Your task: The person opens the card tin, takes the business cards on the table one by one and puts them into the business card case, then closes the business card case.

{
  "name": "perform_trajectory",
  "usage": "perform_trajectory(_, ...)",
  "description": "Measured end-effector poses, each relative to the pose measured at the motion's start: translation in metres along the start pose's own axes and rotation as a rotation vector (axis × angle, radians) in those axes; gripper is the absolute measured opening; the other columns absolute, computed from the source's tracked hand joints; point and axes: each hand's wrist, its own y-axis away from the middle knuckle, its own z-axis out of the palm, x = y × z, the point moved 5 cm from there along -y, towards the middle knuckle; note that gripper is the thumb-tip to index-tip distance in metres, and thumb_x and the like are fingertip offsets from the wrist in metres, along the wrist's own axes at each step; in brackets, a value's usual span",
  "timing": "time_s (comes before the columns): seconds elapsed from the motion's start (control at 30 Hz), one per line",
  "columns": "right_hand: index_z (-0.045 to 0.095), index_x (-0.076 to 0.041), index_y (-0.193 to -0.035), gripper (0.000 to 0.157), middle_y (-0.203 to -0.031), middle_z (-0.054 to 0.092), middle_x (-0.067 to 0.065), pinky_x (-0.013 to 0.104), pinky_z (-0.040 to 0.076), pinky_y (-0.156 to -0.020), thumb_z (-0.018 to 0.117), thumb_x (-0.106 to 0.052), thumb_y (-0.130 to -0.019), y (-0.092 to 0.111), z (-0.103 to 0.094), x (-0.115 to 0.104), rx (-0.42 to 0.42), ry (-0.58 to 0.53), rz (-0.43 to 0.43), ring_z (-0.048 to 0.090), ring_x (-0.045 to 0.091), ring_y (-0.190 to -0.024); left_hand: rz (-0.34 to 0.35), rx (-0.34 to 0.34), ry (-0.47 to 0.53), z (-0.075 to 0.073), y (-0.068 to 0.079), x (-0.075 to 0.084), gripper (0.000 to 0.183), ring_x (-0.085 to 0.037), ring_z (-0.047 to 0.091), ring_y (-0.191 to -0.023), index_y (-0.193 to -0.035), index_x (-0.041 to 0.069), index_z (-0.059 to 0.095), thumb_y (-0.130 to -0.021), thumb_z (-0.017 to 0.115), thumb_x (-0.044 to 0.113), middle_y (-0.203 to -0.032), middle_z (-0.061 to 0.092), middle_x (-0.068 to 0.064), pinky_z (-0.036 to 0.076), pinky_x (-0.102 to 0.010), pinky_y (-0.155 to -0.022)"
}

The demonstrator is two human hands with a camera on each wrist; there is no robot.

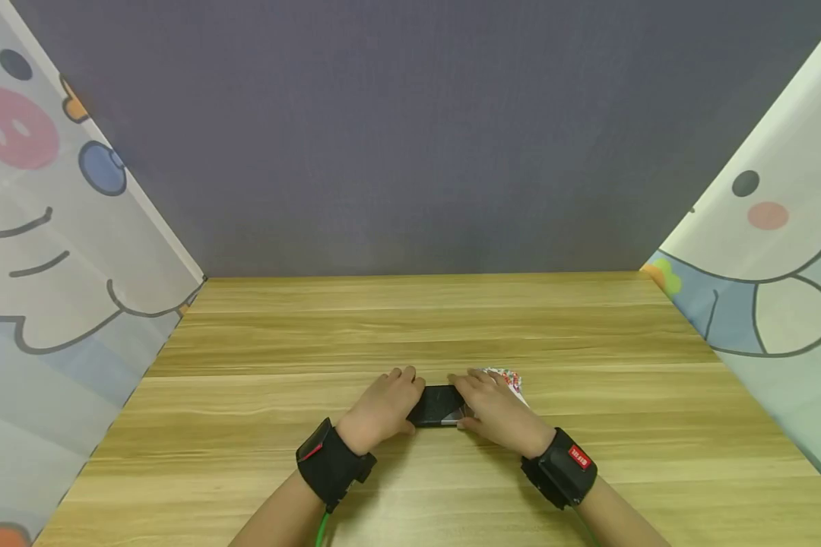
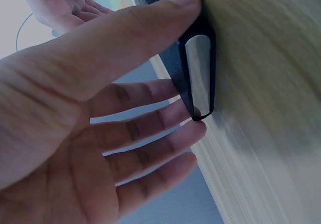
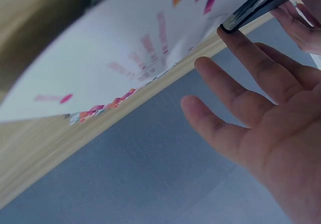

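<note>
A flat black case (image 1: 432, 406) lies between both hands, with a silvery patch at its near right corner. My left hand (image 1: 383, 406) holds its left end, thumb along the near edge and fingertips at the far edge. In the left wrist view that end shows a pale strip (image 2: 199, 73) framed in black. My right hand (image 1: 499, 410) grips the right end, its fingers at the far edge and thumb at the near one. White printed paper (image 3: 100, 68) with a red and orange pattern lies beside and partly beneath the right hand.
The wooden table (image 1: 301, 327) runs back to a dark grey panel (image 1: 410, 137). Cartoon-printed side panels (image 1: 780, 228) stand left and right. A black band (image 1: 335, 463) with a green cable circles the left wrist, and another band (image 1: 561, 467) the right.
</note>
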Motion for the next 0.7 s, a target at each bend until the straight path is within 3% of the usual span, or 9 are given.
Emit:
perform_trajectory(0.23, 0.05, 0.002, -0.124, 0.064, -0.119, 0.059, 0.019, 0.054, 0.039, -0.097, 0.076, -0.022, -0.071, -0.0005, 0.0007, 0.0003, 0.008, -0.023, -0.011, 0.049, 0.035, -0.114, 0.032, -0.004, -0.075, 0.0006, -0.0019, 0.0022, 0.057, -0.02, 0.055, -0.084, -0.107, 0.007, 0.062, -0.061, 0.081, 0.037, -0.095, 0.057, -0.005, 0.051, -0.028, -0.076)
perform_trajectory(0.43, 0.053, 0.005, -0.119, 0.062, -0.111, 0.063, 0.018, 0.046, 0.048, -0.088, 0.078, -0.019, -0.068, -0.0016, 0.0004, 0.0, 0.016, -0.088, -0.04, 0.056, 0.032, -0.102, 0.064, 0.005, -0.127, -0.0005, -0.0029, 0.0032, 0.056, -0.019, 0.058, -0.08, -0.102, 0.009, 0.065, -0.058, 0.082, 0.04, -0.092, 0.059, -0.002, 0.052, -0.026, -0.074)
perform_trajectory(0.7, 0.054, 0.006, -0.118, 0.06, -0.099, 0.065, 0.013, 0.041, 0.052, -0.076, 0.078, -0.017, -0.068, -0.0025, -0.0006, 0.0008, 0.001, -0.138, -0.016, 0.059, 0.026, -0.092, 0.083, 0.032, -0.199, -0.0009, -0.0046, 0.003, 0.055, -0.018, 0.06, -0.075, -0.097, 0.011, 0.067, -0.057, 0.081, 0.046, -0.087, 0.061, 0.0, 0.052, -0.026, -0.071)
